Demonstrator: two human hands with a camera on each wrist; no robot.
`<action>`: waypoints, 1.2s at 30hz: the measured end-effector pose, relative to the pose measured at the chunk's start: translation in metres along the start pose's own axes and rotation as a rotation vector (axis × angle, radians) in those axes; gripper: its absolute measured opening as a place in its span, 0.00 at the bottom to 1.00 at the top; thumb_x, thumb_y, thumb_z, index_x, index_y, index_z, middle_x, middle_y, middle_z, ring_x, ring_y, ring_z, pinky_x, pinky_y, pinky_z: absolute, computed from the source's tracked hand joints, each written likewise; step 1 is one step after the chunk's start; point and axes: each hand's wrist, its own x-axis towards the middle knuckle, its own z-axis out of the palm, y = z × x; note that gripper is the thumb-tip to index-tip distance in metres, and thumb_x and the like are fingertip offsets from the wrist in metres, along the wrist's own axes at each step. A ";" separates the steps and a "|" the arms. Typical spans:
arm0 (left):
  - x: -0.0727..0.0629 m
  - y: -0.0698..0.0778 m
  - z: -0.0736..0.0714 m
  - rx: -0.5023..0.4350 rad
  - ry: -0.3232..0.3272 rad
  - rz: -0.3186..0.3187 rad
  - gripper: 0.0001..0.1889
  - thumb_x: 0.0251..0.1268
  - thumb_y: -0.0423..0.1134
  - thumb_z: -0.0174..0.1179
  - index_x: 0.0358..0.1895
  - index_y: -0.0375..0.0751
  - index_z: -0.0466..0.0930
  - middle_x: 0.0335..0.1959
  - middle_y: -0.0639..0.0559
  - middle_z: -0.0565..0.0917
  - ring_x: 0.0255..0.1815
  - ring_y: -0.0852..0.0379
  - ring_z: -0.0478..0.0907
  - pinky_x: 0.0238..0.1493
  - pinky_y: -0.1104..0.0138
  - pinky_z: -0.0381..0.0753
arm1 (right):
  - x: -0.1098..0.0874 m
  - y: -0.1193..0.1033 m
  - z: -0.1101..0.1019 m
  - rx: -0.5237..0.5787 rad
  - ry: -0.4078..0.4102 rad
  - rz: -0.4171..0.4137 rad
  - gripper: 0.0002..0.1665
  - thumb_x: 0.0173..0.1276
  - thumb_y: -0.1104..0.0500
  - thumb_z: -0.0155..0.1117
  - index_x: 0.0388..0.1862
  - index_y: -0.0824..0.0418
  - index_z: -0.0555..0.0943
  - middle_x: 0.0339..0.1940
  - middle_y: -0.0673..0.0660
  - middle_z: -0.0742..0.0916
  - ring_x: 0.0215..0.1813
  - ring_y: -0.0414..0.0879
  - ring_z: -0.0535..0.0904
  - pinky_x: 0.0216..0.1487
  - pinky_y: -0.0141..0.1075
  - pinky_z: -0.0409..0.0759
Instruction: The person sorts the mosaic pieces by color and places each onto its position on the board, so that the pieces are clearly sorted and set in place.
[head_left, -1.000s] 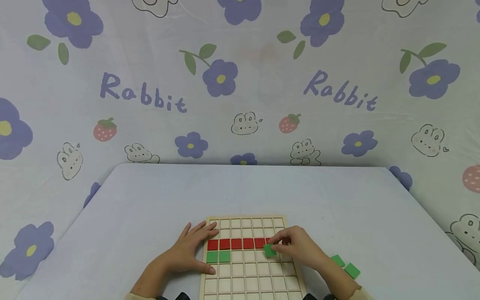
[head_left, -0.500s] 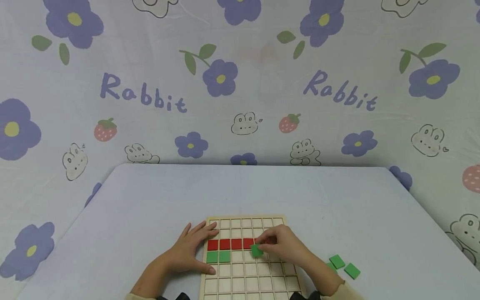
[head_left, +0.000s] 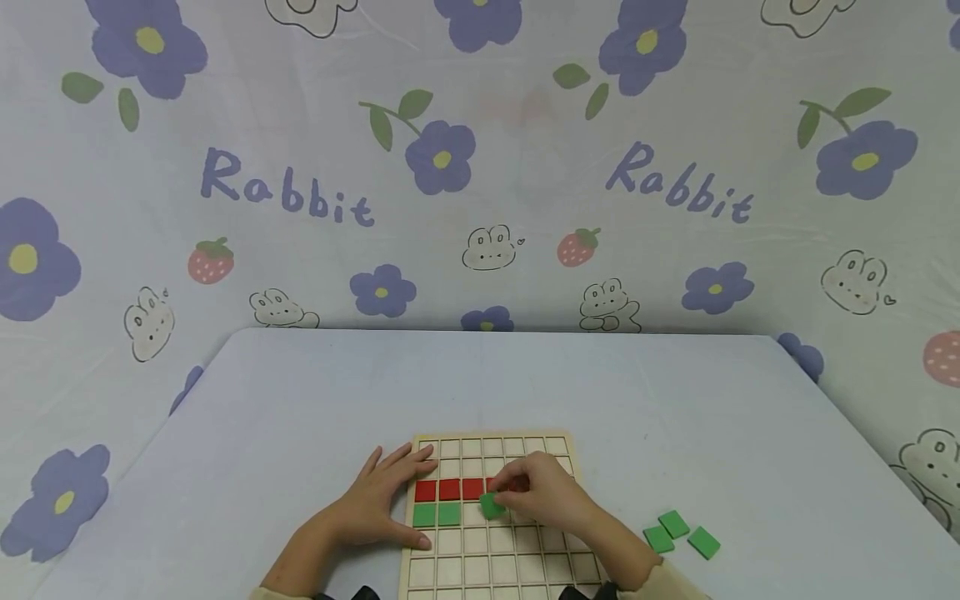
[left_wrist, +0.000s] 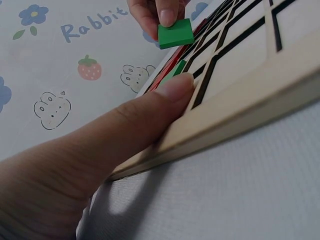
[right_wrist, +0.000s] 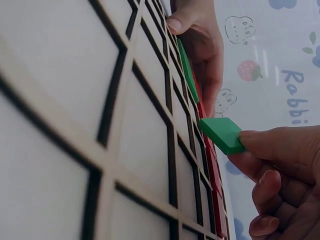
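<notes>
A wooden grid board (head_left: 450,571) lies on the table. One row of its cells carries red square tiles (head_left: 449,489). Just below, two green tiles (head_left: 437,514) fill the first cells at the left. My left hand (head_left: 367,504) rests spread on the board's left edge, its thumb (left_wrist: 167,92) pressing the rim in the left wrist view. Thumb and fingers of my right hand (head_left: 547,493) pinch a green square tile (right_wrist: 222,135). That tile is tilted and held above the board, close to the third cell of the green row. Some red tiles are hidden behind this hand.
Three loose green tiles (head_left: 673,524) lie on the white table (head_left: 337,383), right of the board near my right forearm. Behind the table hangs a cloth (head_left: 525,167) printed with flowers and rabbits.
My right hand has moved left across the board with the pinched green tile, towards the two placed ones. The third loose tile has come out from behind the forearm. My left hand has stayed still.
</notes>
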 end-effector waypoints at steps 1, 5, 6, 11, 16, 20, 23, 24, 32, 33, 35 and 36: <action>0.000 0.000 0.000 -0.002 0.001 0.001 0.49 0.34 0.62 0.72 0.66 0.47 0.66 0.72 0.50 0.61 0.75 0.41 0.48 0.70 0.39 0.31 | 0.001 -0.001 0.000 -0.006 0.005 0.000 0.05 0.58 0.65 0.66 0.33 0.64 0.85 0.31 0.54 0.87 0.25 0.34 0.73 0.25 0.25 0.73; 0.000 0.001 0.000 -0.007 -0.002 -0.003 0.49 0.34 0.61 0.73 0.66 0.46 0.66 0.72 0.50 0.61 0.75 0.41 0.48 0.70 0.39 0.31 | 0.002 -0.001 0.002 -0.005 0.012 0.000 0.05 0.58 0.65 0.66 0.34 0.64 0.86 0.31 0.54 0.87 0.24 0.34 0.70 0.23 0.24 0.71; 0.000 0.001 0.000 -0.009 -0.003 -0.005 0.49 0.35 0.61 0.73 0.66 0.46 0.66 0.72 0.50 0.61 0.75 0.41 0.48 0.70 0.39 0.31 | 0.003 0.000 0.003 -0.005 0.011 0.000 0.05 0.58 0.66 0.66 0.34 0.64 0.86 0.30 0.54 0.87 0.24 0.34 0.70 0.23 0.24 0.70; 0.000 0.002 0.000 -0.012 -0.006 -0.006 0.49 0.35 0.61 0.73 0.66 0.46 0.66 0.73 0.50 0.60 0.75 0.41 0.47 0.70 0.39 0.31 | 0.004 0.001 0.008 -0.008 -0.003 -0.006 0.05 0.58 0.66 0.66 0.34 0.64 0.86 0.31 0.54 0.86 0.25 0.33 0.71 0.25 0.24 0.72; 0.000 0.002 0.000 -0.009 -0.001 -0.001 0.49 0.35 0.61 0.73 0.66 0.46 0.66 0.72 0.49 0.61 0.75 0.41 0.47 0.70 0.38 0.31 | 0.004 -0.001 0.011 -0.011 -0.023 0.007 0.04 0.59 0.66 0.66 0.33 0.64 0.85 0.36 0.55 0.87 0.32 0.36 0.77 0.30 0.25 0.77; 0.000 0.002 0.001 -0.013 0.001 0.003 0.49 0.35 0.61 0.73 0.66 0.46 0.66 0.72 0.49 0.61 0.75 0.40 0.47 0.70 0.38 0.31 | 0.003 -0.004 0.013 -0.015 -0.024 0.019 0.04 0.59 0.65 0.66 0.33 0.64 0.85 0.34 0.55 0.87 0.33 0.38 0.77 0.32 0.26 0.77; 0.000 0.001 0.001 -0.014 0.004 0.006 0.49 0.35 0.61 0.73 0.66 0.46 0.66 0.72 0.49 0.61 0.75 0.40 0.47 0.70 0.39 0.31 | 0.002 -0.006 0.016 -0.020 -0.025 0.024 0.05 0.59 0.64 0.66 0.34 0.63 0.85 0.34 0.53 0.87 0.33 0.37 0.77 0.33 0.26 0.76; 0.000 0.001 0.001 -0.015 0.005 0.006 0.49 0.35 0.61 0.72 0.66 0.46 0.66 0.72 0.50 0.61 0.75 0.40 0.47 0.70 0.39 0.31 | 0.001 -0.007 0.016 -0.025 -0.024 0.024 0.05 0.59 0.64 0.66 0.34 0.63 0.85 0.34 0.53 0.86 0.32 0.36 0.76 0.32 0.26 0.76; 0.001 0.001 0.002 -0.020 -0.001 -0.006 0.49 0.34 0.63 0.72 0.66 0.48 0.66 0.73 0.52 0.60 0.75 0.43 0.47 0.71 0.41 0.31 | -0.002 -0.007 0.021 -0.048 0.012 -0.005 0.06 0.57 0.64 0.67 0.35 0.63 0.84 0.34 0.53 0.85 0.28 0.34 0.70 0.28 0.25 0.71; 0.001 0.001 0.002 -0.022 -0.001 -0.007 0.50 0.34 0.63 0.72 0.66 0.48 0.66 0.73 0.52 0.60 0.75 0.43 0.47 0.71 0.41 0.31 | -0.002 -0.007 0.022 -0.047 0.014 -0.008 0.06 0.57 0.64 0.67 0.35 0.63 0.84 0.34 0.53 0.85 0.28 0.34 0.70 0.27 0.25 0.71; 0.001 0.001 0.002 -0.023 0.001 -0.008 0.50 0.34 0.63 0.72 0.66 0.48 0.66 0.72 0.52 0.61 0.75 0.43 0.47 0.71 0.41 0.31 | -0.001 -0.006 0.023 -0.044 0.016 -0.009 0.06 0.57 0.64 0.67 0.35 0.63 0.84 0.33 0.53 0.84 0.27 0.34 0.69 0.27 0.25 0.71; 0.000 0.001 0.002 -0.022 0.001 -0.009 0.50 0.34 0.63 0.72 0.66 0.48 0.66 0.72 0.52 0.61 0.75 0.43 0.47 0.71 0.41 0.31 | -0.001 -0.006 0.023 -0.040 0.016 -0.009 0.06 0.57 0.64 0.68 0.35 0.63 0.84 0.33 0.52 0.84 0.27 0.34 0.69 0.27 0.25 0.71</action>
